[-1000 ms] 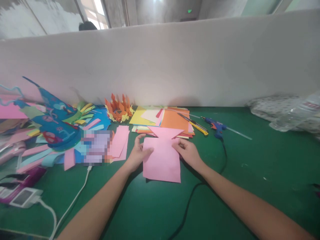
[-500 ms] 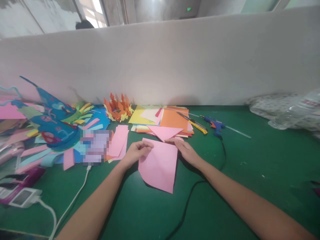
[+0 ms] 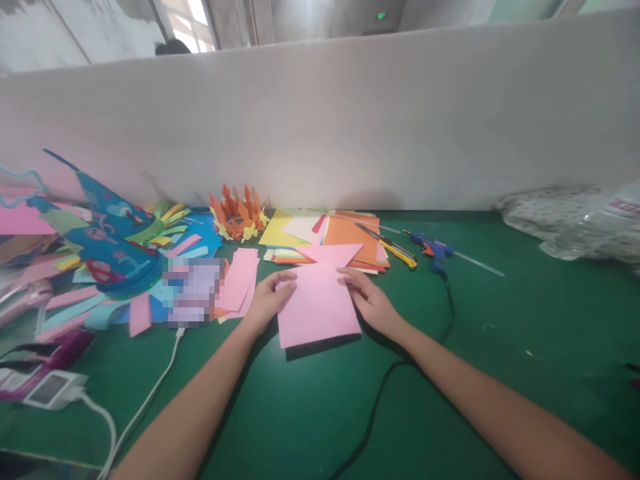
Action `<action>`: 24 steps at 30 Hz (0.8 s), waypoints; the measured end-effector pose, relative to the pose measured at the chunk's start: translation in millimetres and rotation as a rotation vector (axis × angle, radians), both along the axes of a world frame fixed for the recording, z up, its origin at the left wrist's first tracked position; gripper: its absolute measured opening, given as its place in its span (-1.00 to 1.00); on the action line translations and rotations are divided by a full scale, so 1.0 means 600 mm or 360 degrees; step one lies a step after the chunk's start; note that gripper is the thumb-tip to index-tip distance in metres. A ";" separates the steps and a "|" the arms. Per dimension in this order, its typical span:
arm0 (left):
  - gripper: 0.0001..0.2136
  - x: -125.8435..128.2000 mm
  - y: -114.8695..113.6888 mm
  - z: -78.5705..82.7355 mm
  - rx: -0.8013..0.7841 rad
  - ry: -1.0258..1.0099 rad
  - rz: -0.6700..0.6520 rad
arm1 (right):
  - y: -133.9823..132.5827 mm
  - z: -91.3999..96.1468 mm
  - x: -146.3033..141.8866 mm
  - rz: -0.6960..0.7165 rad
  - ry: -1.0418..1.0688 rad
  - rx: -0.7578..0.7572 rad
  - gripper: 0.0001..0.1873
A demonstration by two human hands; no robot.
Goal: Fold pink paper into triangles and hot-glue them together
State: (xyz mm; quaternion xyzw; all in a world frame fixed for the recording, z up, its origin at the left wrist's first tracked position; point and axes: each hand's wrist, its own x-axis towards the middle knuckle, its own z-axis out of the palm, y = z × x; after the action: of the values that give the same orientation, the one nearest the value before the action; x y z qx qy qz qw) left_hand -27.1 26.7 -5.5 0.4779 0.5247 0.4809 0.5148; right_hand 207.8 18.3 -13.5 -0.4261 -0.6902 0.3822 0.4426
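Note:
A square sheet of pink paper point(image 3: 320, 308) is held between my two hands above the green table. My left hand point(image 3: 270, 300) pinches its left edge, thumb on top of the sheet. At the right edge, my right hand point(image 3: 373, 300) grips the upper corner, with the thumb out of sight. The near edge of the sheet is raised and casts a shadow on the table. Just beyond it, a pink paper triangle point(image 3: 333, 254) lies against a stack of coloured paper point(image 3: 345, 230).
A yellow utility knife point(image 3: 397, 253) lies on the stack's right side, beside a blue glue gun point(image 3: 436, 251) whose cord runs toward me. Pink strips point(image 3: 239, 280), an orange paper crown point(image 3: 239, 215) and blue cone hats point(image 3: 117, 257) stand left. A plastic bottle point(image 3: 590, 227) lies far right.
The pink sheet has turned, and its near edge now sits higher and straighter. My right fingers have gone from lying along the top edge to gripping the right side.

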 end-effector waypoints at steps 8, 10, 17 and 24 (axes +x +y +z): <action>-0.64 -0.009 0.003 -0.003 -0.0003 -0.0228 -0.0074 | -0.010 0.021 0.002 0.0662 -0.0354 0.0097 -0.66; -0.68 -0.009 0.003 -0.003 -0.0017 -0.0202 -0.0105 | -0.007 0.019 0.006 0.0703 -0.0362 0.0078 -0.69; -0.74 -0.007 0.001 -0.002 0.0031 0.0042 -0.0262 | -0.005 0.015 0.007 0.0738 -0.0258 -0.0046 -0.73; -0.73 -0.007 -0.003 0.000 0.0110 0.0116 -0.0463 | -0.003 0.025 0.007 0.0467 -0.0098 -0.0219 -0.64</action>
State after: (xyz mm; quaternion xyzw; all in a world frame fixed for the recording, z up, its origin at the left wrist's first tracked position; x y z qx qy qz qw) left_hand -31.3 24.9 -5.4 0.5835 0.4515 0.4013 0.5428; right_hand 212.1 16.8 1.2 -0.3615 -0.7305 0.4759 0.3305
